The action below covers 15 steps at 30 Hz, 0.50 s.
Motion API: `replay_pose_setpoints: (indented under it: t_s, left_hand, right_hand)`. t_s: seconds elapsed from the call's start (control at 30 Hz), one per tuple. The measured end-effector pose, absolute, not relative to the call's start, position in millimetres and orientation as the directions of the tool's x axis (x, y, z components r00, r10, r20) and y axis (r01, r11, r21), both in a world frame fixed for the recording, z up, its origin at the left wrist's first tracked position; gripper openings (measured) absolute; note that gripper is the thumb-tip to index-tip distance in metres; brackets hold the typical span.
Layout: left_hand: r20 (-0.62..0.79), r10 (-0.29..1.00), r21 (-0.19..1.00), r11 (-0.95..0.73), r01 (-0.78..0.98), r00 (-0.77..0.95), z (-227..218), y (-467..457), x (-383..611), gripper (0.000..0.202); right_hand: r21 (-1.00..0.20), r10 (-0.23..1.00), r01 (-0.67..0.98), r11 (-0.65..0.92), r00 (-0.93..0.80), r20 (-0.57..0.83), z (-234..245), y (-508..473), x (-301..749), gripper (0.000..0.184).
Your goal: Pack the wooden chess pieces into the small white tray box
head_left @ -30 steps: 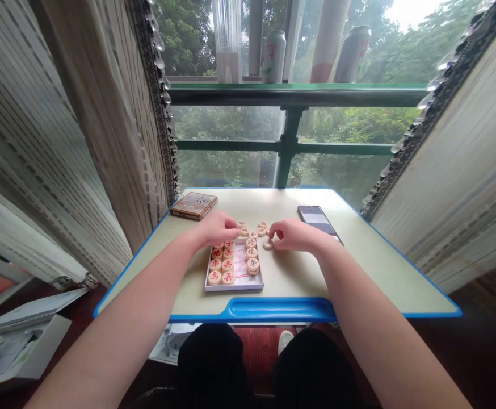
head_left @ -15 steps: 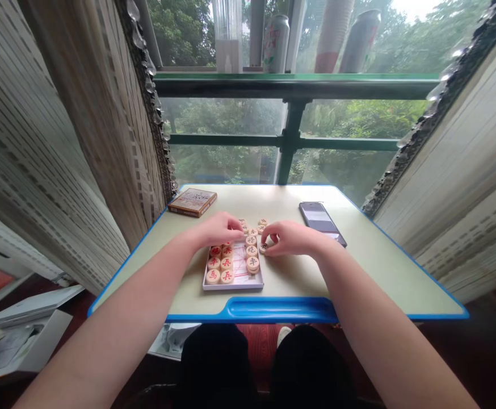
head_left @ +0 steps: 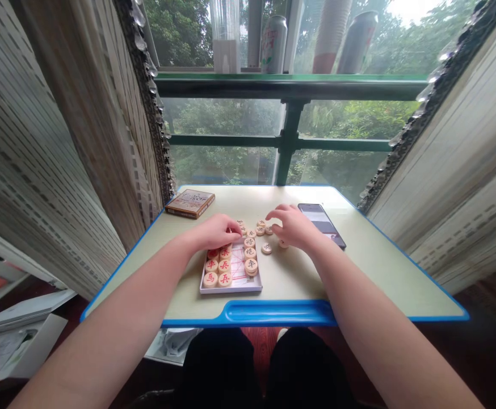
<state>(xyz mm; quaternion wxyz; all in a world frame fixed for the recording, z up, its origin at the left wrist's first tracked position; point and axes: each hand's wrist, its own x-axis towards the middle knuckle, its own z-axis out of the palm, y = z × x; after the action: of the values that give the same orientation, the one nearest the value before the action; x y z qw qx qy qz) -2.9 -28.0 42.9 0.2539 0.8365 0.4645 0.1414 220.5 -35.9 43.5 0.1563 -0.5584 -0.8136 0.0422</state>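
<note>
A shallow white box (head_left: 231, 288) holds round Chinese chess pieces: red-marked pieces (head_left: 225, 265) in two columns at the left and black-marked pieces (head_left: 251, 264) at the right, the nearest ones stacked. Over the box's far left part is my left hand (head_left: 218, 232), its thumb and fingers drawn together; what they pinch, if anything, is hidden. Loose pieces (head_left: 260, 231) lie beyond the box, and a single piece (head_left: 267, 248) rests to its right. My right hand (head_left: 291, 225) hovers beside them, fingers curved and apart. Below its palm, another piece (head_left: 282, 244) is partly covered.
A flat brown box (head_left: 190, 203) lies at the table's far left. The phone (head_left: 322, 224) sits right of my right hand. The cream table (head_left: 375, 278) has a blue rim and a blue front groove (head_left: 277, 312). Cans (head_left: 274, 45) stand on the window ledge.
My right hand has lifted off the piece beside the box and moved right and away from me, its fingers now apart. My left hand has stayed nearly in place over the box.
</note>
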Motion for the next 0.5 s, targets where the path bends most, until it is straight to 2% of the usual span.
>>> replay_pose_setpoints:
  t_s: [0.13,0.5]
  left_hand:
    - [-0.002,0.850,0.576,-0.430,0.695,0.527,40.3,-25.8,-3.6,0.028]
    - [0.014,0.871,0.568,-0.412,0.712,0.492,38.3,-17.3,-8.7,0.029]
  right_hand:
    - [-0.222,0.864,0.839,0.496,-0.453,0.217,31.1,-32.7,212.7,0.024]
    - [-0.240,0.862,0.830,0.504,-0.465,0.204,26.2,-28.4,209.7,0.022]
